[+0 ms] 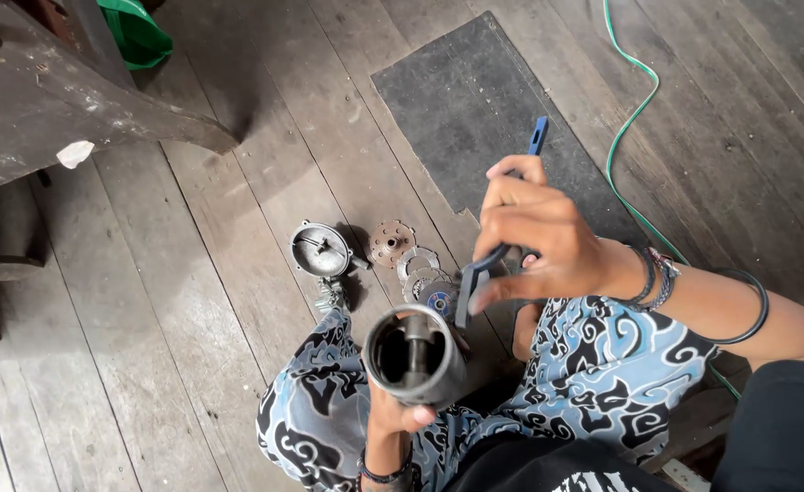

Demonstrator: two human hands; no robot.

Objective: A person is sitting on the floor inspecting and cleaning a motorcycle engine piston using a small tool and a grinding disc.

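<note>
My left hand (393, 415) grips a dark metal cylinder housing (417, 355) from below, its open end facing up, with a shaft visible inside. My right hand (534, 241) is closed on blue-handled pliers (498, 228), one handle sticking up past my fingers, the jaws pointing down at the rim of the housing. I sit on a wooden floor in blue, black and white patterned trousers (603, 364).
A round metal cover (320, 249), a rusty perforated disc (391, 241) and several rings and discs (425, 282) lie on the planks before my knees. A dark mat (475, 100) lies beyond, a green hose (634, 118) at right, a heavy dark wooden beam (46, 100) at upper left.
</note>
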